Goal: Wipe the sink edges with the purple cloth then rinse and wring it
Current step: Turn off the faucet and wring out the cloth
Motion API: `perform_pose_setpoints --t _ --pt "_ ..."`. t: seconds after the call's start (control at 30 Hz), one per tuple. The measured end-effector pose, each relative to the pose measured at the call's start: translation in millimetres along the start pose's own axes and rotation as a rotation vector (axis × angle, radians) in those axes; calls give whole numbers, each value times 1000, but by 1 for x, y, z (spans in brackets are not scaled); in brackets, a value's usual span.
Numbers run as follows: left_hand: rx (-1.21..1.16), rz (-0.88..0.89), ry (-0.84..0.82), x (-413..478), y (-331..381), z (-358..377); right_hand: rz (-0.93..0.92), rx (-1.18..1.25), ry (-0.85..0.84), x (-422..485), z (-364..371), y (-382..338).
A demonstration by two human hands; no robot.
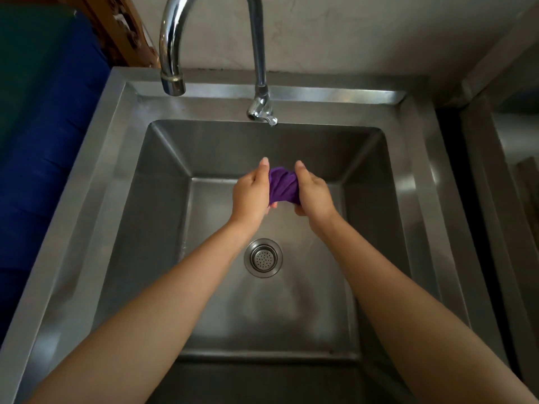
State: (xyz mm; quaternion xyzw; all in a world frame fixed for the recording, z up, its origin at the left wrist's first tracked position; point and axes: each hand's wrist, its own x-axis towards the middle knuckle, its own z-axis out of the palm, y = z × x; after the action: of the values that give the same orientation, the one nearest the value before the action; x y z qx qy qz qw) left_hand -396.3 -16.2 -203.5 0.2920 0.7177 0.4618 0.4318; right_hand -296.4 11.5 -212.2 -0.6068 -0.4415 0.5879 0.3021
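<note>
Head view, looking down into a stainless-steel sink (125, 158). I see both of my hands held over the basin, above and behind the drain strainer (263, 258), with the purple cloth (283, 185) bunched and twisted into ridges between them. My left hand (251, 195) has its fingers curled tight around the left end of the cloth, thumb pointing toward the back wall; my right hand (313, 193) is clamped on the right end in the same way, thumb raised. The two hands sit close together, with only a short stretch of cloth showing between them. The cloth is clear of the basin floor and of the rim. A small tap (261, 110) stands on the back ledge, its spout just beyond the hands; a larger curved spout (172, 74) hangs to the left of it. I cannot tell whether water is running. Both forearms are bare.
</note>
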Motion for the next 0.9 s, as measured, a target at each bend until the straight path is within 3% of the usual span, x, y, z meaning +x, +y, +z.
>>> perform_pose_setpoints --t 0.2,0.33,0.43,0.6,0.8,0.9 --pt "59 77 -450 -2 -3 -3 156 491 -109 -8 -48 3" --pt "37 18 -690 -6 -6 -8 135 444 -59 -21 -62 5" --pt "256 104 -678 -16 4 -13 25 300 35 -36 -64 5" --pt "569 414 -558 -18 19 -20 -107 333 109 -57 -68 -6" --pt "412 534 -341 -26 57 -17 -168 398 9 -85 -77 -15" --pt "291 460 -490 -36 84 -19 -160 299 -60 -99 -87 -25"
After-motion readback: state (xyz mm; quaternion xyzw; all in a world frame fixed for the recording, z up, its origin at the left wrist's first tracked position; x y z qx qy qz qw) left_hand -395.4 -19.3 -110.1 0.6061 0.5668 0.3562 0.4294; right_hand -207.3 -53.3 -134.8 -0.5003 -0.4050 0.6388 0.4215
